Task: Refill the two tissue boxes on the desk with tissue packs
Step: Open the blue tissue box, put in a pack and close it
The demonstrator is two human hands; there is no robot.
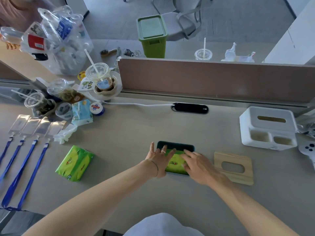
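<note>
A dark green tissue box (175, 144) sits open at the desk's centre with a green tissue pack (175, 165) lying inside it. My left hand (159, 158) rests flat on the pack's left side, fingers spread over the box's left edge. My right hand (197, 165) presses flat on the pack's right side. The box's wooden lid (233, 167) with an oval slot lies just to the right. A second green tissue pack (75, 163) lies on the desk to the left. A white tissue box (268, 127) with small compartments stands at the far right, lid on.
Several blue lanyards with badge holders (25, 159) lie at the left edge. Plastic cups (100, 77), a blue patterned tissue pack (81, 112) and a bag of bottles (56, 40) crowd the back left. A brown partition (213, 79) bounds the desk's far side. A white controller (308, 149) is at the right.
</note>
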